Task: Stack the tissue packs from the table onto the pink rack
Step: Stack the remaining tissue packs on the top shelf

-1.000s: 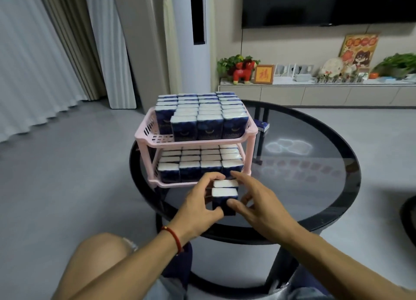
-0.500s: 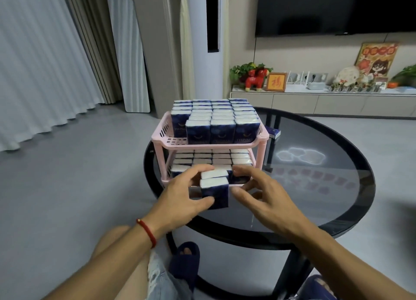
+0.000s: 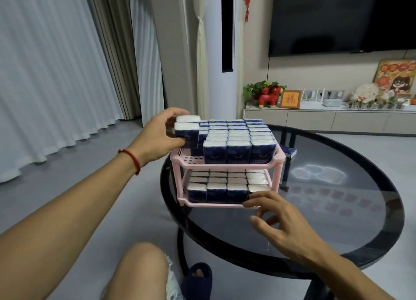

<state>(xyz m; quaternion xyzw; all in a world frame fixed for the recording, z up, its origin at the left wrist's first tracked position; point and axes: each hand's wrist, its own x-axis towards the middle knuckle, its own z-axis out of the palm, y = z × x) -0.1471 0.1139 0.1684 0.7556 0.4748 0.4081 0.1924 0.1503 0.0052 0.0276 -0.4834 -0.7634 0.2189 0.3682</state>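
A pink two-tier rack (image 3: 225,166) stands on a round dark glass table (image 3: 337,209). Both tiers hold rows of upright navy tissue packs with white tops (image 3: 238,142). My left hand (image 3: 159,135) is shut on two tissue packs (image 3: 188,130) held together above the upper tier's front left corner, where a gap shows. My right hand (image 3: 276,218) hovers open, fingers spread, at the lower tier's front right corner, its fingertips touching the rack's rim.
A small blue box (image 3: 290,152) lies on the glass behind the rack. A low cabinet (image 3: 326,119) with ornaments runs along the far wall under a dark TV (image 3: 337,18). My knee (image 3: 139,268) and slipper (image 3: 197,277) are below the table's near edge.
My left hand lifted the two packs from the table in front of the rack up to the upper tier's left corner. My right hand let go and dropped to the lower tier's rim.
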